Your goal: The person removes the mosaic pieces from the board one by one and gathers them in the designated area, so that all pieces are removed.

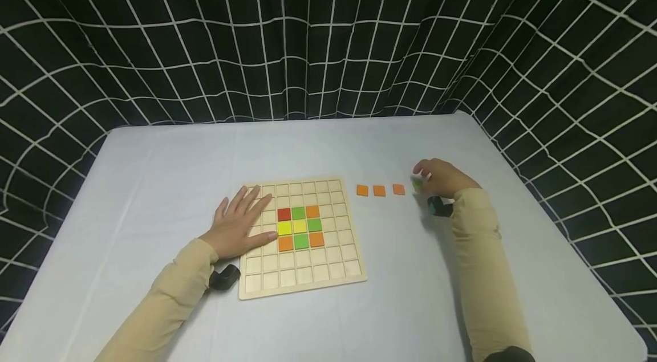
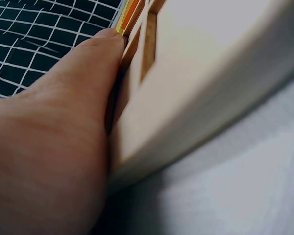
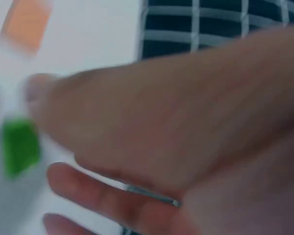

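Observation:
My left hand (image 1: 233,231) lies spread on the left side of a wooden grid board (image 1: 328,276), its thumb reaching toward a yellow tile (image 1: 284,228). In the left wrist view the thumb (image 2: 88,63) rests along the board's rim (image 2: 176,107). A block of red, green, yellow and orange tiles fills some middle cells of the board. To the right, my right hand (image 1: 442,178) hovers by a green tile (image 1: 417,183), partly covering it in the head view. The right wrist view is blurred; there the green tile (image 3: 20,147) shows beyond the parted thumb and fingers, which hold nothing.
Three orange tiles stand in a row between board and right hand: the left one (image 1: 362,190), the middle one (image 1: 379,191) and the right one (image 1: 398,189). A white cloth (image 1: 169,179) covers the table. Dark curtains with a white grid (image 1: 287,37) hang behind and beside it.

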A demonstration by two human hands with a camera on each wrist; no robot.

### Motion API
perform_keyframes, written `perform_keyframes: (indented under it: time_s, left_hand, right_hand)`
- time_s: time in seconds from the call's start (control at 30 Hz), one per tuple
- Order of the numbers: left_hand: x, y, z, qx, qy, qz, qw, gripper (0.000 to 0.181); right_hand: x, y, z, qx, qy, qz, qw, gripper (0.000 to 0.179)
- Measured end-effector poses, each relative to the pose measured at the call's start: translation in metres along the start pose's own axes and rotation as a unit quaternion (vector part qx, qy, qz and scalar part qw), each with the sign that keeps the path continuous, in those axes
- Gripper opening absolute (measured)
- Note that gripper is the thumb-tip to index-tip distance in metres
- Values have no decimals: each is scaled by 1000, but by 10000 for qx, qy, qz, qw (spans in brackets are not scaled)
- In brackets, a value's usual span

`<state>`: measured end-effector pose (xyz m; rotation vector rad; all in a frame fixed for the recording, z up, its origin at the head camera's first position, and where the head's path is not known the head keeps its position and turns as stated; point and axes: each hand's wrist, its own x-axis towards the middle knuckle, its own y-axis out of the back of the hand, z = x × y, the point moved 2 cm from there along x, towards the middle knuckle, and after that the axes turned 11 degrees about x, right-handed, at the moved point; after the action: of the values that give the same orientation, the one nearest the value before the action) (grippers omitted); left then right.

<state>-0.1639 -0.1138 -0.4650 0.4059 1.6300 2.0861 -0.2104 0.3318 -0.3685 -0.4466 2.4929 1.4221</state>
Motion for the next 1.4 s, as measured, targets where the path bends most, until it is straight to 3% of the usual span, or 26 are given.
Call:
perform_keyframes:
  time_s: [0.07,0.17,0.3,0.4,0.6,0.9,1.2,1.4]
  left_hand:
    - [2,2,1,-52,-26,58,10000,85]
    - [4,7,2,-73,-81,274,9996,80]
    - [4,17,0,-167,-35,702,9974,70]
    - [4,21,-2,-420,-75,808,9958,68]
    - [5,16,-10,-680,-26,490,9965,74]
    - [4,10,-10,-608,-42,523,9968,73]
    - [4,3,-12,-511,59,540,9972,73]
    - [5,6,-12,-527,21,467,9975,72]
  right_hand:
    - [-5,-4,-21,-84,363,259,9990,38]
    - [-13,-23,-56,-285,1335,608,9888,32]
    - [-14,-62,-96,-661,2873,628,9535,25]
    - [-9,-87,-117,-770,3486,293,9336,22]
    - [4,-116,-141,-953,3671,-194,9251,21]
    - [16,-133,-156,-1293,3967,-104,9087,13]
    - [18,-135,-159,-1193,3851,-198,9149,16]
    - [18,-130,-157,-929,3519,-456,9303,21]
